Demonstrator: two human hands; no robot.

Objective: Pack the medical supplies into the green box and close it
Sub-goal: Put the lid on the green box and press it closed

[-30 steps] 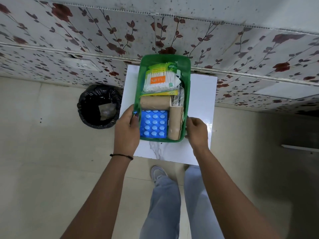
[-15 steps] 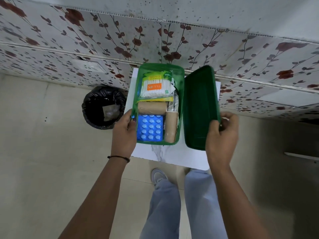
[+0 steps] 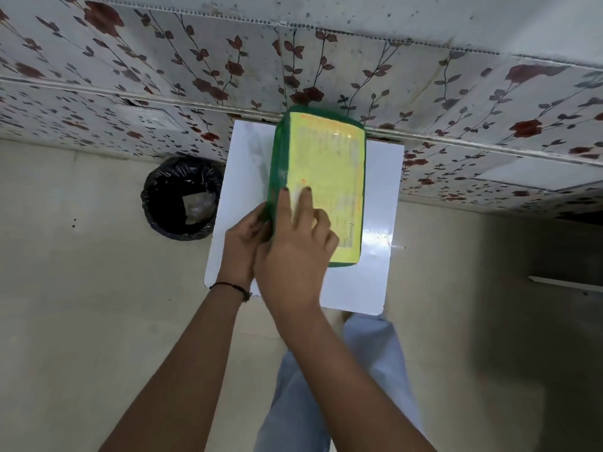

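Note:
The green box (image 3: 277,164) stands on the small white table (image 3: 375,249), its lid (image 3: 329,177) with a yellow printed label lying over the top. The supplies inside are hidden. My left hand (image 3: 244,243) grips the box's near left side. My right hand (image 3: 297,249) lies flat on the near left part of the lid, two fingers stretched out on the label and crossing over my left hand.
A bin with a black liner (image 3: 181,199) stands on the floor left of the table. A wall with flower-patterned tiles (image 3: 195,60) runs right behind the table. My legs in light jeans (image 3: 326,386) are below the table's near edge.
My right hand took the lid from the right of the box and swung it over onto the box, covering the supplies. My left hand stayed at the box's left side.

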